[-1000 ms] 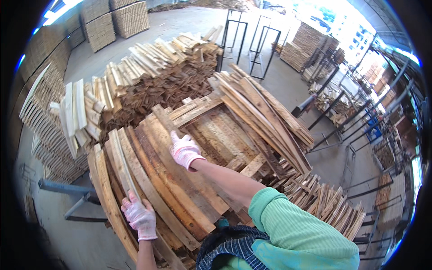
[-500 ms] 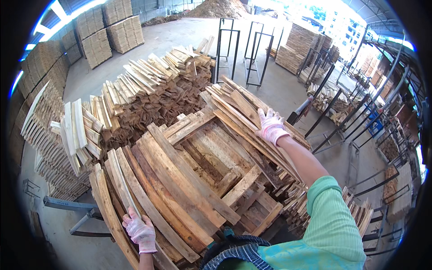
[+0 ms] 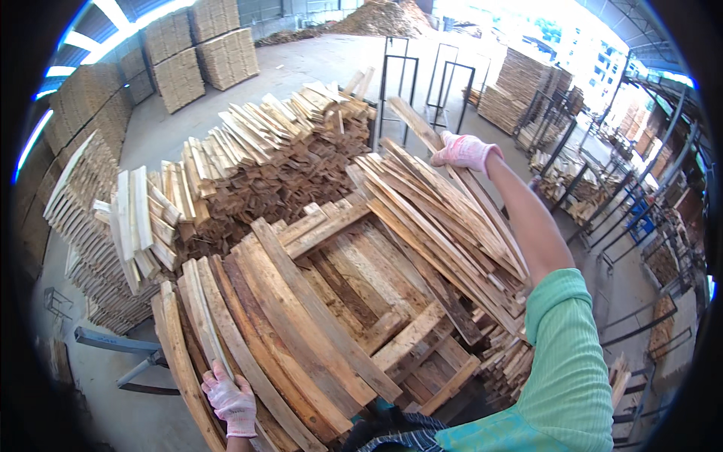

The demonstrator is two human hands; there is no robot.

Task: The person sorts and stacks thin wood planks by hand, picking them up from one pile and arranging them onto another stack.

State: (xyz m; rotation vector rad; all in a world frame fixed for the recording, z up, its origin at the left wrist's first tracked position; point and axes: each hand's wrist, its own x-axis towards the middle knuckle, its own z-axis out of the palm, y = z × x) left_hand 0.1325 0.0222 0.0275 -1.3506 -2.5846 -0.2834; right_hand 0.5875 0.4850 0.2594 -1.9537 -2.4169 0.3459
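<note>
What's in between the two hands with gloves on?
The head view shows, starting from the left hand: side-by-side planks, then lower boards in a gap, then a pile of loose wood near the right hand.

Fisheye view from head, steeply downward onto planks (image 3: 290,316)

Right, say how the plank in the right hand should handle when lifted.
The plank looks like solid wood, so probably stiff, not floppy. It is long and held by the right hand alone, so it may tip. Its flat face suggests it is unlikely to roll.
</note>
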